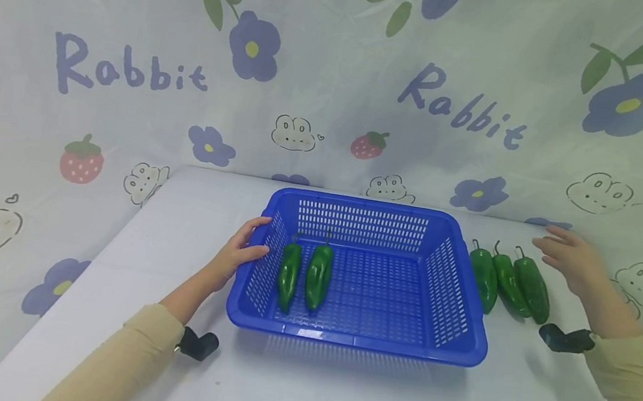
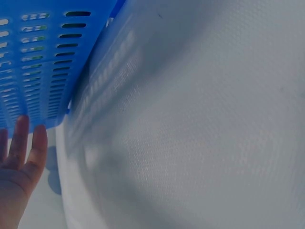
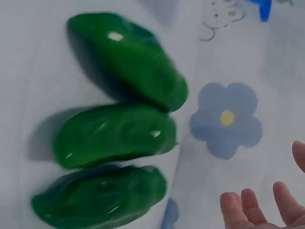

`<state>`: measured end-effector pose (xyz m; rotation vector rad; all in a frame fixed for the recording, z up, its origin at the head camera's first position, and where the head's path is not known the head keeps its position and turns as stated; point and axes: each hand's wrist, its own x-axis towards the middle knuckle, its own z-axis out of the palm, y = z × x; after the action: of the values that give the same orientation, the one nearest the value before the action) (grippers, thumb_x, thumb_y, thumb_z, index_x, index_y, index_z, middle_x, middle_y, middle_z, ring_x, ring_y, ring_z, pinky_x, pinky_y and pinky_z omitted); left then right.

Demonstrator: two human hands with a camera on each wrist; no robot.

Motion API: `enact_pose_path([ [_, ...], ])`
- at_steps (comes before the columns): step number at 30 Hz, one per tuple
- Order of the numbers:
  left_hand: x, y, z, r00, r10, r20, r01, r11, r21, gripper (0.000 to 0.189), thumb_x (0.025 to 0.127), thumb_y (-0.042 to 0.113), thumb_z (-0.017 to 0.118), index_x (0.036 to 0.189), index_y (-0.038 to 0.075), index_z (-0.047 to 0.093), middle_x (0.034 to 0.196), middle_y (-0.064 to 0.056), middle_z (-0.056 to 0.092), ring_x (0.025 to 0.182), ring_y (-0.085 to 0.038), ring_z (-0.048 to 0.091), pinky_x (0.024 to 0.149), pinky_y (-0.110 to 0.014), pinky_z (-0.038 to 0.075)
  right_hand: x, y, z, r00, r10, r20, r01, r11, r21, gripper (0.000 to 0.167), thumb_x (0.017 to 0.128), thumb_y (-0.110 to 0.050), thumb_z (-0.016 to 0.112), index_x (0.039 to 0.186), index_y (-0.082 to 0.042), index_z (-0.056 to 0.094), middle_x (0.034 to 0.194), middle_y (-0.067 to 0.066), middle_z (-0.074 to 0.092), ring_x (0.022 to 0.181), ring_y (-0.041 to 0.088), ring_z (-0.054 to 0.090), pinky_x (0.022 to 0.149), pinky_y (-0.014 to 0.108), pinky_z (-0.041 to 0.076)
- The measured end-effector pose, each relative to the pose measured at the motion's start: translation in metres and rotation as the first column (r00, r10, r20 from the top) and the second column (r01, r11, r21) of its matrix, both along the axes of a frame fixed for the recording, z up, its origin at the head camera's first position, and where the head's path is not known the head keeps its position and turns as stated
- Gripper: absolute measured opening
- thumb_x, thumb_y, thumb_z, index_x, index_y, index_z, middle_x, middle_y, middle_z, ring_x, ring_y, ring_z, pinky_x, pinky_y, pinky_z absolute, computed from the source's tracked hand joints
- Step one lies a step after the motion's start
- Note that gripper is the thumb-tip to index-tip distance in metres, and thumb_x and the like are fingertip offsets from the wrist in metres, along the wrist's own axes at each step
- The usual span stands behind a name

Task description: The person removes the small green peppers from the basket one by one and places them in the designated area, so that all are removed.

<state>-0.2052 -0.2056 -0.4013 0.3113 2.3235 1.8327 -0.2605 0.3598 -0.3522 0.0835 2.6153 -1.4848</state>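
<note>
Basket (image 1: 354,340): one, blue plastic, rectangular, with slotted walls; stands on the white worktop (image 1: 330,400).

Green peppers, in basket: two, long, glossy, stemmed. Left pepper (image 1: 288,275) nearest the left wall; second pepper (image 1: 318,277) just beside it. Both lie lengthwise, stems toward the far side.

Green peppers, on worktop: three, in a slanted row just right of the basket. Near pepper (image 1: 483,278), middle pepper (image 1: 510,285), outer pepper (image 1: 532,290); stems toward the backdrop.

Left hand (image 1: 234,250): at the basket's left rim, touching it; fingers extended and spread, not clenched.

Right hand (image 1: 572,260): raised beside the outer pepper's stem end, apart from it; fingers released, grasping nothing.

Sleeves (image 1: 116,363): beige, a black fitting (image 1: 199,346) at each cuff.

Backdrop (image 1: 332,37): pale sheet printed with purple flowers, strawberries, rabbit heads and "Rabbit".
</note>
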Motion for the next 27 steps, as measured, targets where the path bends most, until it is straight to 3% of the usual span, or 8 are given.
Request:
enact_pose_path([
  [3, 0.000, 0.000, -0.001, 1.000, 0.001, -0.009, -0.001, 1.000, -0.008, 0.061, 0.088, 0.021, 0.047, 0.143, 0.017, 0.021, 0.146, -0.024, 0.022, 0.127, -0.046, 0.032, 0.097, -0.060, 0.033, 0.000, -0.009, 0.011, 0.999, 0.036, -0.012, -0.037, 0.995, -0.093, 0.075, 0.094, -0.026, 0.048, 0.142, 0.009, 0.002, 0.131, 0.019, 0.042, 0.080, -0.017, 0.046, 0.077, 0.007, 0.045],
  [5, 0.000, -0.001, -0.001, 1.000, 0.002, -0.015, -0.002, 1.000, -0.013, 0.062, 0.087, 0.021, 0.047, 0.143, 0.017, 0.021, 0.146, -0.024, 0.022, 0.127, -0.046, 0.032, 0.097, -0.060, 0.033, 0.001, -0.014, 0.018, 0.998, 0.063, -0.016, -0.065, 0.980, -0.187, 0.076, 0.093, -0.020, 0.050, 0.141, 0.009, 0.000, 0.111, -0.001, 0.054, 0.078, -0.015, 0.050, 0.073, 0.008, 0.046],
  [7, 0.000, -0.001, -0.001, 1.000, 0.002, -0.017, -0.002, 1.000, -0.013, 0.062, 0.087, 0.021, 0.047, 0.143, 0.016, 0.021, 0.146, -0.024, 0.022, 0.127, -0.046, 0.032, 0.097, -0.060, 0.033, 0.002, -0.020, 0.026, 0.997, 0.080, -0.016, -0.082, 0.954, -0.289, 0.077, 0.092, -0.015, 0.052, 0.142, 0.008, -0.003, 0.093, -0.020, 0.052, 0.079, -0.012, 0.054, 0.071, 0.010, 0.048],
  [8, 0.000, 0.000, -0.001, 1.000, 0.001, -0.018, -0.001, 1.000, -0.011, 0.061, 0.087, 0.021, 0.047, 0.143, 0.016, 0.021, 0.146, -0.024, 0.022, 0.127, -0.046, 0.032, 0.097, -0.060, 0.033, 0.003, -0.023, 0.029, 0.996, 0.091, -0.019, -0.092, 0.937, -0.338, 0.078, 0.091, -0.012, 0.053, 0.142, 0.007, -0.004, 0.089, -0.022, 0.054, 0.080, -0.010, 0.056, 0.071, 0.011, 0.048],
  [13, 0.000, -0.001, -0.002, 1.000, -0.004, -0.017, 0.004, 1.000, -0.002, 0.061, 0.088, 0.021, 0.046, 0.143, 0.015, 0.021, 0.145, -0.024, 0.022, 0.127, -0.046, 0.032, 0.097, -0.060, 0.033, 0.008, -0.037, 0.044, 0.992, 0.122, -0.030, -0.122, 0.878, -0.463, 0.079, 0.090, -0.007, 0.053, 0.143, 0.003, -0.004, 0.090, -0.017, 0.056, 0.082, -0.005, 0.059, 0.071, 0.014, 0.050],
  [17, -0.001, -0.001, -0.002, 1.000, -0.004, -0.017, 0.004, 1.000, -0.003, 0.061, 0.088, 0.021, 0.046, 0.143, 0.016, 0.021, 0.146, -0.024, 0.022, 0.127, -0.046, 0.032, 0.097, -0.060, 0.034, 0.012, -0.049, 0.054, 0.989, 0.147, -0.017, -0.138, 0.876, -0.462, 0.078, 0.091, -0.009, 0.053, 0.145, -0.001, -0.003, 0.105, -0.009, 0.049, 0.085, -0.004, 0.060, 0.073, 0.016, 0.051],
  [20, 0.000, 0.000, -0.001, 1.000, -0.001, -0.014, 0.001, 1.000, -0.002, 0.061, 0.087, 0.021, 0.046, 0.143, 0.017, 0.021, 0.145, -0.024, 0.023, 0.127, -0.046, 0.033, 0.097, -0.060, 0.034, 0.015, -0.061, 0.060, 0.985, 0.171, -0.008, -0.159, 0.898, -0.411, 0.077, 0.091, -0.013, 0.053, 0.146, -0.004, -0.001, 0.116, -0.001, 0.041, 0.086, -0.004, 0.060, 0.074, 0.016, 0.051],
  [27, 0.000, -0.001, -0.002, 1.000, -0.008, -0.020, 0.008, 1.000, -0.004, 0.061, 0.087, 0.021, 0.046, 0.143, 0.014, 0.020, 0.144, -0.026, 0.023, 0.126, -0.046, 0.034, 0.097, -0.059, 0.034, 0.023, -0.092, 0.071, 0.975, 0.222, -0.019, -0.209, 0.881, -0.424, 0.077, 0.091, -0.013, 0.053, 0.146, -0.003, 0.000, 0.120, 0.006, 0.039, 0.089, 0.001, 0.061, 0.076, 0.020, 0.052],
])
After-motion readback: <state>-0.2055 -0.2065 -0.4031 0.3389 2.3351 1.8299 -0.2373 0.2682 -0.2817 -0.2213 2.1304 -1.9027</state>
